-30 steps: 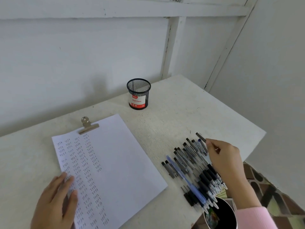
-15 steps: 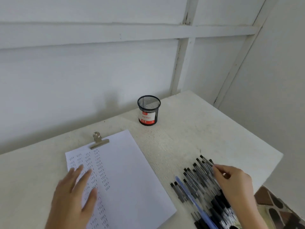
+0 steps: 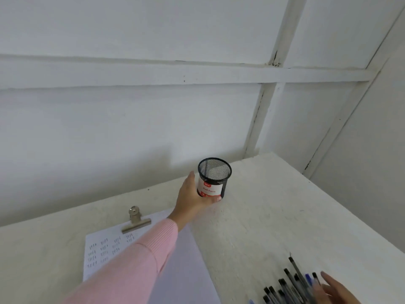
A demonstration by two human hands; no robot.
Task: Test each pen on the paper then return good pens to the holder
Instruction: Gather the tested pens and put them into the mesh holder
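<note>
A pale, rough-textured counter [image 3: 274,216] fills the lower part of the view, its back edge meeting a white boarded wall [image 3: 131,128] crossed by one horizontal batten and one upright. A second white wall closes the corner on the right, and the counter's right edge runs diagonally down from that back corner towards the frame's right side. The black mesh holder [image 3: 214,178], with its red and white label, stands upright near the back of the counter, close to the wall. The left hand [image 3: 192,198] grips it, with the thumb curled across the front of the base and the fingers round the far side. A pink sleeve [image 3: 131,264] stretches across the paper [image 3: 186,270], which lies at the lower left under a metal clip [image 3: 135,219] and has rows of small marks near its top. The pens [image 3: 291,284] lie in a loose cluster at the lower right, well apart from the holder, with a broad stretch of bare counter between them. The right hand [image 3: 337,290] is at the bottom right corner just beside the pens, blurred and partly cut off, so I cannot tell whether it holds anything.
</note>
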